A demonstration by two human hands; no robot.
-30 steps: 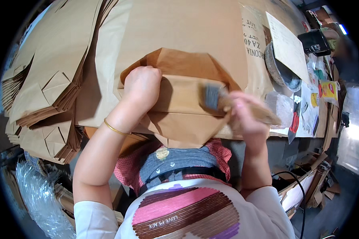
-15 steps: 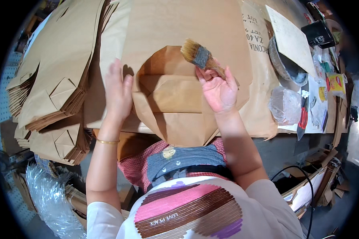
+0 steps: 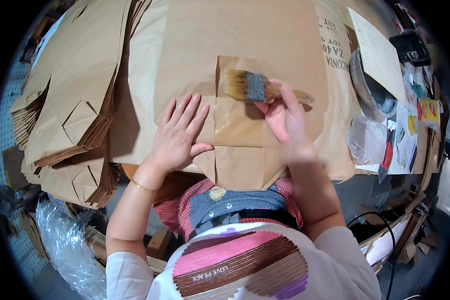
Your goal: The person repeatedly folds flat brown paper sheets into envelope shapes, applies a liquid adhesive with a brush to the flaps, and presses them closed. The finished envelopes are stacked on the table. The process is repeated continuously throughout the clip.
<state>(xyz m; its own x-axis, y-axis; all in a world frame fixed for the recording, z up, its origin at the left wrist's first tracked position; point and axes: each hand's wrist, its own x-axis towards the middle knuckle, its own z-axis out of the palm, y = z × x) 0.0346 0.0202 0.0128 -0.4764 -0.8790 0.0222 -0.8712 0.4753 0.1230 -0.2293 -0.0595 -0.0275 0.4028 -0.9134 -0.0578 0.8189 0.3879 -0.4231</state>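
A brown paper bag (image 3: 238, 167) lies with its bottom end opened out and pressed flat, its near edge hanging over the table edge. My left hand (image 3: 180, 134) rests palm down on the left part of that bag end, fingers spread. In my right hand (image 3: 287, 119) is a wide paintbrush (image 3: 255, 88), gripped by its wooden handle. The brush's bristles point left, over the far part of the folded end. A shiny wet-looking patch shows on the paper between my hands.
Stacked brown paper bags (image 3: 77, 75) with folded ends fill the left side. At right are a round basin (image 3: 360, 82) partly under a pale board (image 3: 377, 52), a clear plastic tub (image 3: 366, 140), and a red-handled knife (image 3: 386, 154). Clear plastic wrap (image 3: 67, 250) hangs below left.
The bag end, standing open before, is now folded down flat. My left hand has come down onto it. My right hand has turned the brush so its bristles point left.
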